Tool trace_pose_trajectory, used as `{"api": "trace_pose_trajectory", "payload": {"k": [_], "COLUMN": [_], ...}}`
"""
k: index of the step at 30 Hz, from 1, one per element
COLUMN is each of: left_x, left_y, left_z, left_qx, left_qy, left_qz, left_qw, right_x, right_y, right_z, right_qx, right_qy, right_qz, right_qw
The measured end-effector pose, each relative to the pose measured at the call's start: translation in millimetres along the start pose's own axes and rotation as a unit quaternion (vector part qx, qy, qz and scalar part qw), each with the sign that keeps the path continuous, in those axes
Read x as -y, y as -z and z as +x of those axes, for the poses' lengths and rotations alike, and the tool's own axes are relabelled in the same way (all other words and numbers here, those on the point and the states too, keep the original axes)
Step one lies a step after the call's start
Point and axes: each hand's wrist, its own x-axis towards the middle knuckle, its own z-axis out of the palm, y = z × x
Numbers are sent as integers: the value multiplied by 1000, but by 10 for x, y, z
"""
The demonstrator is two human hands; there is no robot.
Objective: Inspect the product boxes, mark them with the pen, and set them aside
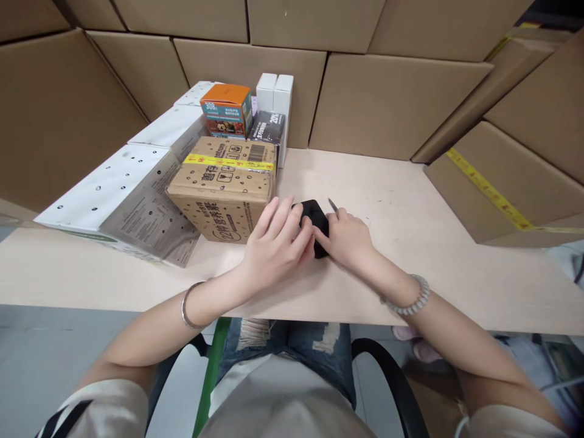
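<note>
A small black object with rounded corners point(314, 212) lies on the table between my hands; fingers cover part of it, so its kind is unclear. My left hand point(276, 243) reaches over its left side with bent fingers, the thumb and forefinger closed in at its near part. My right hand point(350, 238) is closed at its right edge, the thumb against the black surface. A slim grey pointed tool point(333, 205), perhaps a pen, sticks out past the right fingers; the rest of it is hidden in that hand.
Just left of my hands stands a brown printed carton point(221, 188) with yellow tape. Behind it are an orange box point(227, 97), a dark box point(268, 128) and white boxes point(283, 91). White spotted cartons point(109, 182) line the left; a taped carton point(497, 182) stands right. Stacked cardboard walls the back.
</note>
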Motion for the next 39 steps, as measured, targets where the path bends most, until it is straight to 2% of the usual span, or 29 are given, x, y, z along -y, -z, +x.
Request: {"api": "trace_pose_trajectory", "payload": {"k": [3,8,10,12,14,15,18,20,22,24,30,33,35,37,39], "left_x": [19,76,96,77,1,-54,-217,-277,-284,-258,-164,-144,-129,-103,-59], "left_y": [9,128,175,196,180,158,63,2,-40,-67,-149,-172,-137,-55,49], "left_z": [2,78,103,86,17,-31,-161,-195,-188,-167,-207,-225,-190,-120,-37], "left_qx": [-5,-31,-50,-43,17,64,255,354,404,414,385,329,232,90,-56], "left_qy": [16,61,17,-102,-220,-238,-232,-228,-224,-213,-170,-167,-176,-169,-118], "left_qz": [38,91,37,-94,-234,-276,-322,-317,-309,-312,-326,-326,-299,-238,-147], "left_qw": [999,994,998,989,947,929,882,850,831,828,847,870,909,952,981], "right_x": [-4,43,46,31,4,-9,-28,-14,18,55,64,-4,-57,-100,-126], "right_y": [-1,-15,-14,-12,-15,-20,-52,-83,-112,-126,-68,-26,1,30,59], "right_z": [41,40,29,21,15,11,-3,-17,-30,-42,-72,-72,-65,-60,-58], "right_qx": [-5,-12,-15,-15,-16,-17,-19,-23,-23,-19,0,12,29,43,53], "right_qy": [2,-8,-13,-17,-19,-19,-22,-19,-13,-10,-18,-40,-59,-69,-72], "right_qz": [-8,-10,-11,-12,-12,-12,-6,0,-1,-8,-38,-52,-61,-66,-67], "right_qw": [1000,1000,1000,1000,1000,1000,1000,1000,1000,1000,999,998,996,994,994]}}
